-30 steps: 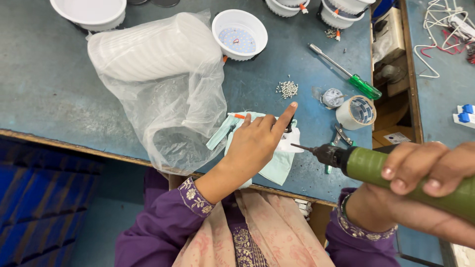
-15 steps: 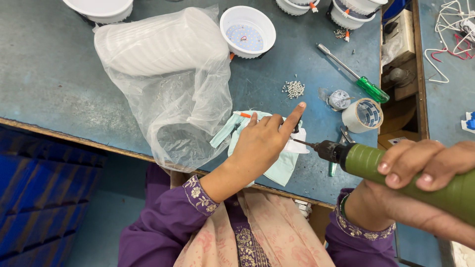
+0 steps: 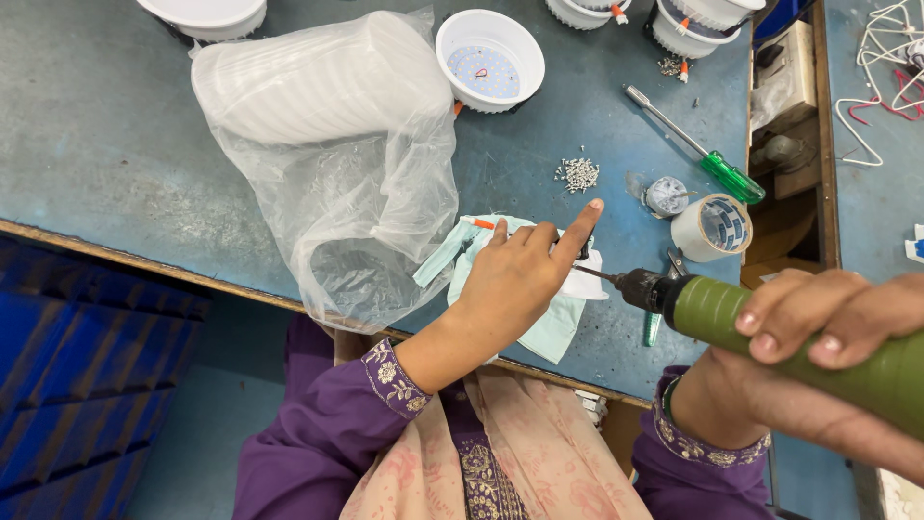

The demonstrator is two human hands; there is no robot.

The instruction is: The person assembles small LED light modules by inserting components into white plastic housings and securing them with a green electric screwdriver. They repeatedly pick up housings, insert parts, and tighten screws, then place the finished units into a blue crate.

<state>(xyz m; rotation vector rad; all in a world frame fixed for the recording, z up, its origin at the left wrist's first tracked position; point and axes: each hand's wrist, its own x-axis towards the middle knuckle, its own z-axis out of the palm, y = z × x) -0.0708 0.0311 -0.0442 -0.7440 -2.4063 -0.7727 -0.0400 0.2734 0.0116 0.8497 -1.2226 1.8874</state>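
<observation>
At the bench's [image 3: 115, 154] near edge, your left hand [image 3: 515, 279] presses the white lamp housing [image 3: 582, 285] onto a pale cloth [image 3: 553, 327], fingers closed over it, steadying it. Your right hand [image 3: 818, 332], fingers wrapped tight, levels the green electric screwdriver [image 3: 760, 332] so its bit meets the housing.

Bare bench left of plastic bag [image 3: 327, 164]; screws [image 3: 577, 174], screwdriver [image 3: 693, 143] & tape roll [image 3: 712, 227] crowd the right.

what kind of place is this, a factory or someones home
Most likely a small lamp-assembly workshop: the right hand holds a green electric screwdriver, white round lamp housings sit on the blue workbench, beside a pile of small screws.
</observation>
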